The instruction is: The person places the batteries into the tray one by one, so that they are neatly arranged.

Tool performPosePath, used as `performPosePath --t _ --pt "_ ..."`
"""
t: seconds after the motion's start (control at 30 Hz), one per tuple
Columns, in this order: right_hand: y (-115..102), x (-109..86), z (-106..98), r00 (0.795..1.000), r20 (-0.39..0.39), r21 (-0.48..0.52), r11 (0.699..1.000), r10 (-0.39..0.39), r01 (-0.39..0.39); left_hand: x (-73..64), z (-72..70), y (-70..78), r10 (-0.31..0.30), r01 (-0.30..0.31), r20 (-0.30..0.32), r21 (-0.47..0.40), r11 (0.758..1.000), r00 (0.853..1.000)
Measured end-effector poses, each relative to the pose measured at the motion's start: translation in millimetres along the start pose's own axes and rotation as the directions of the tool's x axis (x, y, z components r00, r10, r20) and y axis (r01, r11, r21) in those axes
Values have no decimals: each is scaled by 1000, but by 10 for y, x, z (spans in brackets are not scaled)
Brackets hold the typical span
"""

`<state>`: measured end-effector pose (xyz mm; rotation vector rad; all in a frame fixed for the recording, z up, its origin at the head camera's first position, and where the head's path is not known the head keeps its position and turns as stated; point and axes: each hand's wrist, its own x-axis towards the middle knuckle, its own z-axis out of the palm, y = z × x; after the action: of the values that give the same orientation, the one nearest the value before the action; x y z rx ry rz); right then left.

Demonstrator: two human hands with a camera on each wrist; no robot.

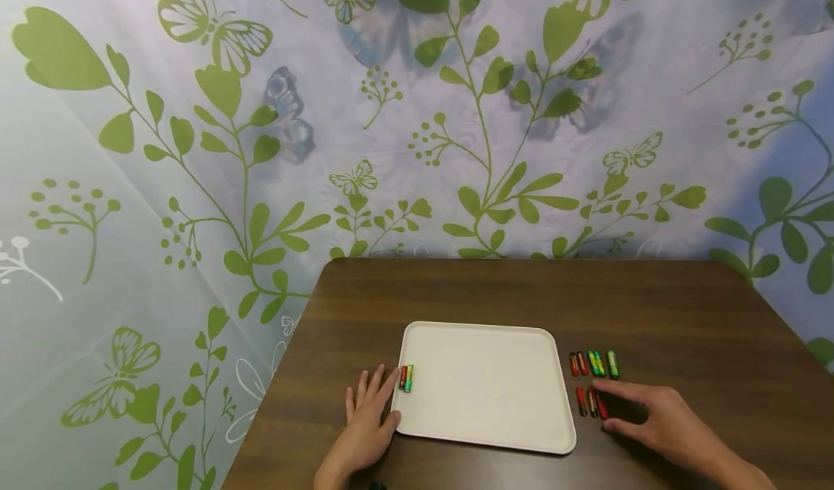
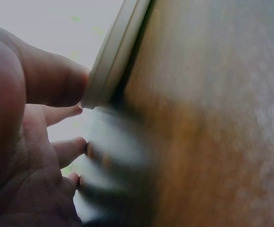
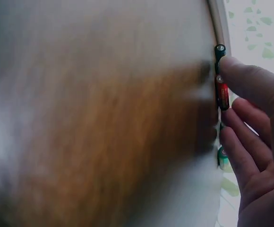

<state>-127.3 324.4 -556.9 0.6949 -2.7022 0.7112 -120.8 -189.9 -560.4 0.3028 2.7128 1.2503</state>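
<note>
The space behind is covered by a printed fabric hanging (image 1: 404,34), by which the left side is also enclosed. Its pale ground is patterned with green leafy stems (image 1: 478,106), outlined butterflies (image 1: 211,30) and a blurred blue-grey butterfly (image 1: 287,117). A dark brown wood-grain table (image 1: 521,287) with rounded far corners is set close before it. The fabric is lit more brightly at left, while the right is tinted blue.
</note>
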Motion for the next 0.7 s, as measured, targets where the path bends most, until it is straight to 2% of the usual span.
performPosePath --t 0.13,0.4,0.7 --pt "16 -3 37 1000 13 0 1000 2 -2 -1 1 -15 0 0 5 -8 1000 1000" --pt "34 18 80 999 -29 -6 999 -38 38 9 -7 -22 -3 3 4 -5 1000 1000" --pt "2 45 -31 997 -39 -46 997 -67 65 16 -9 -32 -4 4 8 8 1000 1000"
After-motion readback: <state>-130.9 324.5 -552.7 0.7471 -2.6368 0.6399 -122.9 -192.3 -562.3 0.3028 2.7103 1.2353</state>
